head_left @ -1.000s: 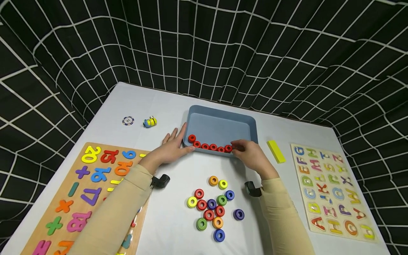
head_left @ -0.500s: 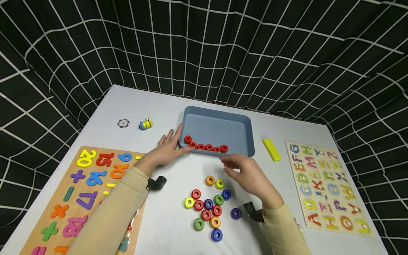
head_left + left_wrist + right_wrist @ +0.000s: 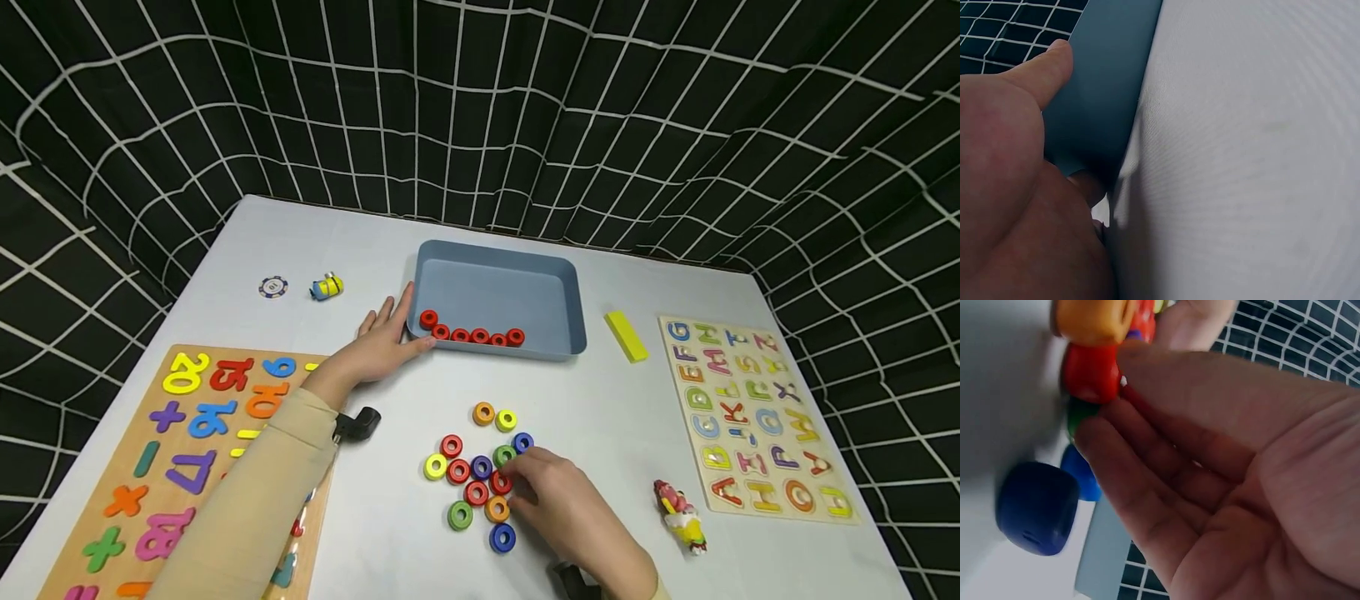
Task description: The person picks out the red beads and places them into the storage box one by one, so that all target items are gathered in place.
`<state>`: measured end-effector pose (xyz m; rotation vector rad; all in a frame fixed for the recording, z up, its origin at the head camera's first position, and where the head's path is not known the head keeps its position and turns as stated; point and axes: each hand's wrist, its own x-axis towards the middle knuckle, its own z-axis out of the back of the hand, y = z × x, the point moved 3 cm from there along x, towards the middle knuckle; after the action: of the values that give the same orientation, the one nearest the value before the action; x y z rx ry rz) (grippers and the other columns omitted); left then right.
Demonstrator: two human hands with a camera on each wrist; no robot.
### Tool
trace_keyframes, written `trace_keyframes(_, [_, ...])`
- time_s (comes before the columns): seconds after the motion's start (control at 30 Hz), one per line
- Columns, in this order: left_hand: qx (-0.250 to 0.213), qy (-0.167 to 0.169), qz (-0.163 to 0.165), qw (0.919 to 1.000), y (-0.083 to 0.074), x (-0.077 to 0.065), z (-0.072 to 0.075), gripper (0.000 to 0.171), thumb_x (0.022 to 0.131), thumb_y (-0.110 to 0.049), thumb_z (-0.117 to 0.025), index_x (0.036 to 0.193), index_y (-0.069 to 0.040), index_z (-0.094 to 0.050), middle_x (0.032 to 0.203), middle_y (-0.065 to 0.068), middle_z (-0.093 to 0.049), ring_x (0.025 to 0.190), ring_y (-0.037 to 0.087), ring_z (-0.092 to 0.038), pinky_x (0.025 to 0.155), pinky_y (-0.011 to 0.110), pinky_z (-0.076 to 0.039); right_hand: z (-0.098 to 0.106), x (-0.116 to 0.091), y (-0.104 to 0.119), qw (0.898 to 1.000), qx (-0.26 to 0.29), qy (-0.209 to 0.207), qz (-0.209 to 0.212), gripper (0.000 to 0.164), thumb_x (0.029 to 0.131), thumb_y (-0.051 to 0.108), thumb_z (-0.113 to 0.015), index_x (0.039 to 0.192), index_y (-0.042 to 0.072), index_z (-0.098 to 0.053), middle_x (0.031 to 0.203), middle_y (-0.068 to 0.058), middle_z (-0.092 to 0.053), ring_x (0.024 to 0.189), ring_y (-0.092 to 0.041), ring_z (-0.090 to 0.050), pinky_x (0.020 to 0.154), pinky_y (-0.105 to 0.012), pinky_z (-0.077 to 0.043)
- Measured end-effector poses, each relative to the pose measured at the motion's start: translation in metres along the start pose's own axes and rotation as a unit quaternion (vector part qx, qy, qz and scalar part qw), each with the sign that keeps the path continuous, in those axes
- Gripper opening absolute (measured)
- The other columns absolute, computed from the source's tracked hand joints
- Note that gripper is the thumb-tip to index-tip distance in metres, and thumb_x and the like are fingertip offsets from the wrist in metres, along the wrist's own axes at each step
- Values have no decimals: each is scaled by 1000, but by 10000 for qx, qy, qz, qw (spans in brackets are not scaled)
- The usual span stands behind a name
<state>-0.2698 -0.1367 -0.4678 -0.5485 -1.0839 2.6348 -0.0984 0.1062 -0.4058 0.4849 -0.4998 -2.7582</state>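
Even light brightens the white tabletop point(image 3: 405, 517); white-gridded black cloth point(image 3: 480, 108) bows at the head view's edges. The dim right wrist view blurs a rounded dark-blue bead point(image 3: 1038, 509).

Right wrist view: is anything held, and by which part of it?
Cannot be told: the right hand is at a red ring, but whether it grips the ring is unclear.

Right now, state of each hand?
Left hand: open, touching the blue tray near one corner.
Right hand: at a red ring; can't tell if gripping.
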Motion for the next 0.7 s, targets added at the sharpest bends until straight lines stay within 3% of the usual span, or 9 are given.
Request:
trace_keyframes(0.27, [-58,-11,-46,10000,-1,0,0,97,91,-62,-49,151,-31,21,163,10,-4,151,25,11,121,49,12,-12,5,1,9998,-163,-143,55,27,79,13,-79,103,16,-70,95,8,-62,82,-3,-56,73,-25,-55])
trace_keyframes(0.43, [-74,-2,-61,10000,-2,0,1,97,91,-64,-48,151,-32,22,164,7,-4,151,24,11,121,49,12,-4,3,-2,10000,-43,-78,-36,26,78,13,-79,102,17,-69,100,6,-66,90,-7,-61,79,-29,-56])
trace_keyframes(0.57, [-57,8,-21,10000,-2,1,1,98,90,-66,-48,150,-33,22,164,8,-4,151,24,11,121,48,12,21,7,-16,9969,228,-736,-141,31,76,7,-79,104,16,-69,100,4,-68,90,-9,-64,80,-32,-56])
trace_keyframes(0.7, [-63,7,19,10000,1,0,0,98,90,-65,-49,150,-33,22,163,10,-6,151,24,11,121,48,11,56,30,-40,9837,521,-1719,3,34,77,4,-78,109,9,-68,100,-3,-70,89,-18,-68,81,-39,-57])
